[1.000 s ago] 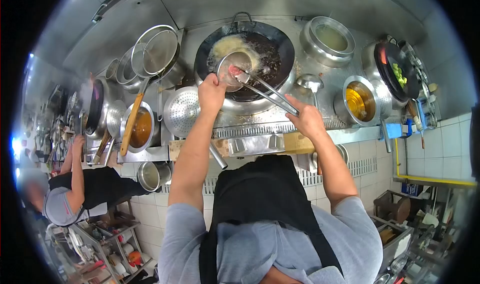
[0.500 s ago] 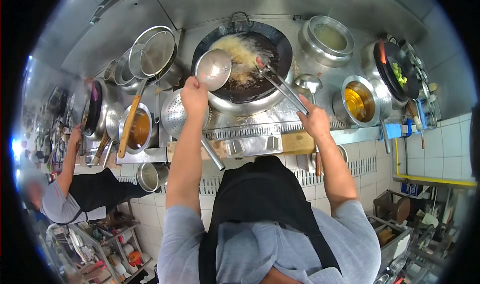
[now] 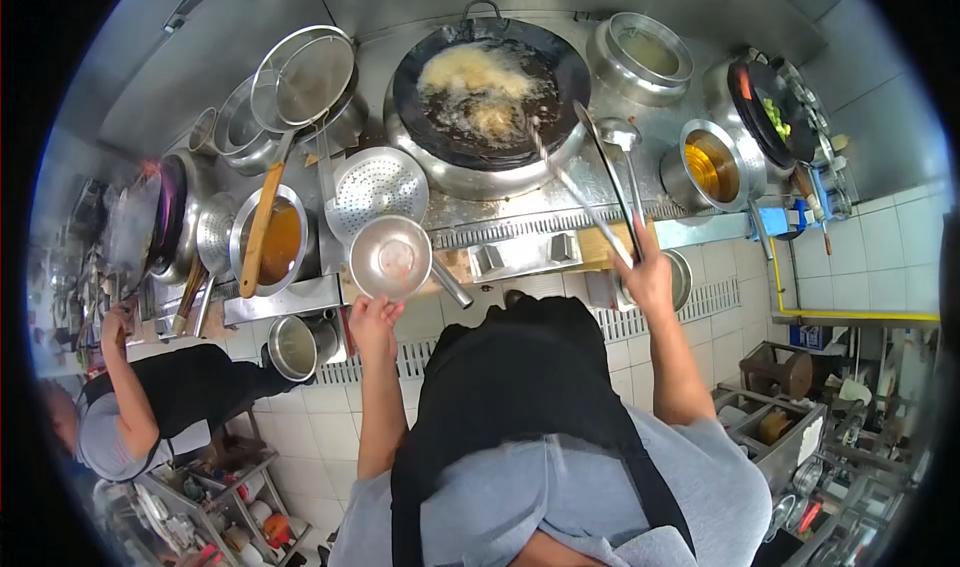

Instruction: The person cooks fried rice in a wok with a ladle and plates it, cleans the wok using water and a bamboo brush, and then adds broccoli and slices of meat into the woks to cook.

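Observation:
My left hand (image 3: 375,325) pinches the rim of a small metal bowl (image 3: 392,259), tilted so its inside shows a few reddish smears. My right hand (image 3: 648,277) is wrapped around metal tongs (image 3: 612,172), whose arms are spread with nothing visible between the tips. Beyond both hands sits a dark wok (image 3: 408,77) of bubbling oil, in which pale golden food (image 3: 465,69) floats in two patches. Just behind the bowl lies a perforated skimmer (image 3: 378,189), its handle reaching past the counter edge. A ladle (image 3: 620,135) rests right of the wok, close to the tongs.
Wire strainers (image 3: 305,77) with a wooden handle lie over pots at the left. A pot of brown liquid (image 3: 275,247) stands below them. At the right are an amber oil pot (image 3: 712,167), a lidless pot (image 3: 645,52) and another wok (image 3: 795,117). A co-worker (image 3: 150,407) stands far left.
My left hand has drawn the bowl from over the wok back toward me. The tongs have come back from the wok too, their tips apart, and the reddish piece between them is gone.

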Available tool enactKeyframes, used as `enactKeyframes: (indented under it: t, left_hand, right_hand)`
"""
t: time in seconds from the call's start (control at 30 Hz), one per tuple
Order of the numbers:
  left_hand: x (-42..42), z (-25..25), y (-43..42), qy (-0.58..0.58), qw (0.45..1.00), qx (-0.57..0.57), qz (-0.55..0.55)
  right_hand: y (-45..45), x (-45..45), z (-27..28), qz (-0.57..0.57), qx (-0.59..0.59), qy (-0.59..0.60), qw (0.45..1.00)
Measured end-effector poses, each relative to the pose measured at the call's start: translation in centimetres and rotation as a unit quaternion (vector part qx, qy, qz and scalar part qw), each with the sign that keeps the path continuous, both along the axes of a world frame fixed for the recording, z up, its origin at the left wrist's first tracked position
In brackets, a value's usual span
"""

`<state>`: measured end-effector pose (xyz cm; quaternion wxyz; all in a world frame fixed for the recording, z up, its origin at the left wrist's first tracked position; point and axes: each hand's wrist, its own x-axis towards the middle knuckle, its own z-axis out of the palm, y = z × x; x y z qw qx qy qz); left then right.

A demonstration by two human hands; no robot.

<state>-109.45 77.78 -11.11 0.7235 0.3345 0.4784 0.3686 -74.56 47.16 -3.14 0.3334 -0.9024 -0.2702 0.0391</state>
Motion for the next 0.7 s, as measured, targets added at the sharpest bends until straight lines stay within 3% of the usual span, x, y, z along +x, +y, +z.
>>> enactKeyframes:
  t: [0.13,0.23,0.37,0.43,0.5,0.57,0.7]
  left_hand:
    - [-4.1,-0.7,0.3,-0.008,1.000,-0.017,-0.014]
    - [-5.6,-1.2,1.2,-0.014,0.999,-0.022,-0.041]
    - [-5.4,0.1,1.7,-0.009,0.997,-0.012,-0.077]
    - [-5.2,0.4,1.7,-0.009,0.995,-0.008,-0.097]
    - [-4.9,1.1,1.3,-0.004,0.994,-0.002,-0.113]
    - [-4.2,2.0,0.2,0.003,0.992,0.002,-0.129]
    - [-2.3,2.0,-2.7,0.022,0.977,0.032,-0.211]
  right_hand:
    - [-2.6,-10.3,-2.0,-0.042,0.023,0.112,0.993]
    - [-0.3,-13.4,-4.8,-0.032,0.049,0.110,0.992]
    - [6.6,-11.5,-7.2,-0.041,-0.098,0.148,0.983]
    - [9.7,-9.2,-10.9,-0.019,-0.151,0.076,0.985]
    - [12.9,-8.0,-10.6,-0.071,-0.181,0.156,0.968]
    - [13.9,-7.3,-10.6,-0.071,-0.159,0.182,0.968]
    - [10.8,-9.2,-14.0,-0.043,-0.102,0.072,0.991]
